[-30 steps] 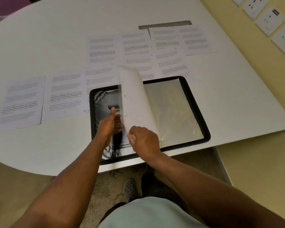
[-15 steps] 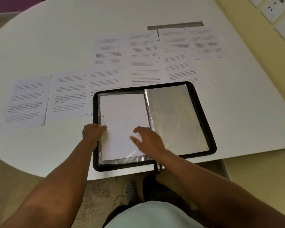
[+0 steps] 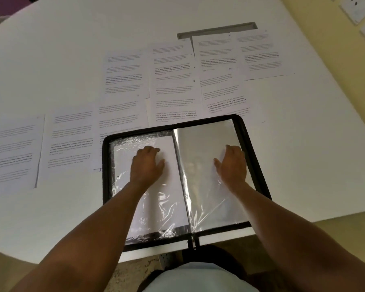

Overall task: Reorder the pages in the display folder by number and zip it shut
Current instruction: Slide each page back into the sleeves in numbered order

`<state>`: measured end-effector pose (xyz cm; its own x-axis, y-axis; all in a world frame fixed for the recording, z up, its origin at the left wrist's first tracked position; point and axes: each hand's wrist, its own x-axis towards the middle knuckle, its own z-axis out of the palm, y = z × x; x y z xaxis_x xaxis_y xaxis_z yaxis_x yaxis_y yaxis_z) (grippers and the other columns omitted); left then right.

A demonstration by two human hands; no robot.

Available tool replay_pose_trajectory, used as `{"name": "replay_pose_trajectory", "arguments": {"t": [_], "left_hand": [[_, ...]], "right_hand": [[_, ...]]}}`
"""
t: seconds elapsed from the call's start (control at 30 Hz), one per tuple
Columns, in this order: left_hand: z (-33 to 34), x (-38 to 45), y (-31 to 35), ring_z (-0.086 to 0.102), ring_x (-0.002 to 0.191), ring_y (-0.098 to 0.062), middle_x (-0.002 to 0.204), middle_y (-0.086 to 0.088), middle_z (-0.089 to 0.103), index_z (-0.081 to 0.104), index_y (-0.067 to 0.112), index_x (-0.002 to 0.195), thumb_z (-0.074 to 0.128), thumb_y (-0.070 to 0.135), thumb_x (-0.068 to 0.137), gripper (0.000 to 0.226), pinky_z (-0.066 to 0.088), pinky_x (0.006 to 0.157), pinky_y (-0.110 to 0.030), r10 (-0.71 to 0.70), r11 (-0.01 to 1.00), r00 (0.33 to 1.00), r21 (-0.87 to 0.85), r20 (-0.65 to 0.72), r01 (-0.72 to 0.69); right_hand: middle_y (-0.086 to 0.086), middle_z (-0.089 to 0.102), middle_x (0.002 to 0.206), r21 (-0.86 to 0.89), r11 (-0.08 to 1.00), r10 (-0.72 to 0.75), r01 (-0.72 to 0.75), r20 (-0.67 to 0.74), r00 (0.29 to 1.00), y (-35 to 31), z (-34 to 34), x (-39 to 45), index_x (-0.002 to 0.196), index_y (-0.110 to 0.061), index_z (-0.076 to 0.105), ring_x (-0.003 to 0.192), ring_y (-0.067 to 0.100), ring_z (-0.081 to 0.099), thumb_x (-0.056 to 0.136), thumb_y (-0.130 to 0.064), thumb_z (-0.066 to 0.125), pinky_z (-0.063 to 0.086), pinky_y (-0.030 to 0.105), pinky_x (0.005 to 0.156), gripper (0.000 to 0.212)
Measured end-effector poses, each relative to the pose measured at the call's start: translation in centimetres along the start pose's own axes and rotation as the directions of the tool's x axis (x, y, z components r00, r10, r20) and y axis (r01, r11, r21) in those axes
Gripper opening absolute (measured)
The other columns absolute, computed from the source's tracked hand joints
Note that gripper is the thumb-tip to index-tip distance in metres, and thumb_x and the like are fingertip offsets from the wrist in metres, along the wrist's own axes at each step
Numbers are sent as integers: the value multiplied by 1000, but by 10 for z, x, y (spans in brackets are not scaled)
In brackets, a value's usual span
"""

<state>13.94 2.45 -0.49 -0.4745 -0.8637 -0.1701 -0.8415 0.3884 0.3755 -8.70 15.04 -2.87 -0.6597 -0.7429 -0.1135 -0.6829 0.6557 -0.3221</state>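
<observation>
Two flat hands, left hand [image 3: 147, 163], right hand [image 3: 232, 163], press open black-edged folder [image 3: 259, 165].

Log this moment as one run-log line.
display folder: open, unzipped | left hand: flat on left sleeve | right hand: flat on right sleeve | printed pages: on table

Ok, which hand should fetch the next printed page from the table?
Probably the left hand: it rests on the folder's left sleeve, next to the nearest loose pages. The right hand lies flat on the empty right sleeve and can steady it.
</observation>
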Motion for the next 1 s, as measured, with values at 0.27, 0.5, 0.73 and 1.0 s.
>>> {"name": "replay_pose_trajectory", "arguments": {"t": [0.27, 0.5, 0.73, 1.0], "left_hand": [[16, 90, 53, 40, 133, -32, 148, -11, 40, 39, 15, 144, 59, 36, 91, 61, 35, 107, -44, 164, 958, 959, 195, 230, -210], [30, 114, 66, 47, 120, -29, 133, -11, 48, 45, 16, 139, 70, 44, 83, 68, 43, 99, -41, 111, 981, 975, 134, 193, -138], [29, 134, 73, 48, 107, -26, 116, -6, 54, 64, 16, 112, 71, 35, 82, 36, 41, 85, -36, 101, 992, 983, 64, 155, -112], [27, 156, 80, 56, 81, -18, 78, 7, 56, 63, 22, 88, 77, 34, 79, 20, 41, 71, -31, 126, 987, 965, -125, 229, -100]], "right_hand": [[17, 50, 129, -20, 993, 117, -117, 10, 993, 7, -8, 79, 131, -3, 47, 119, 30, 48, 90, -41, 62, 42, 37, 98, 58], [14, 57, 121, 167, 979, 122, -118, -14, 992, 6, -3, 99, 127, -5, 52, 113, 28, 54, 87, -33, 70, 44, 33, 96, 53], [14, 59, 114, 100, 995, 18, -13, -54, 998, 4, 3, 106, 118, -5, 58, 104, 28, 56, 85, -38, 71, 47, 37, 87, 48], [9, 65, 106, 271, 961, -52, 64, -52, 997, -12, -1, 139, 110, -10, 64, 102, 26, 56, 86, -34, 70, 49, 38, 86, 35]]}}
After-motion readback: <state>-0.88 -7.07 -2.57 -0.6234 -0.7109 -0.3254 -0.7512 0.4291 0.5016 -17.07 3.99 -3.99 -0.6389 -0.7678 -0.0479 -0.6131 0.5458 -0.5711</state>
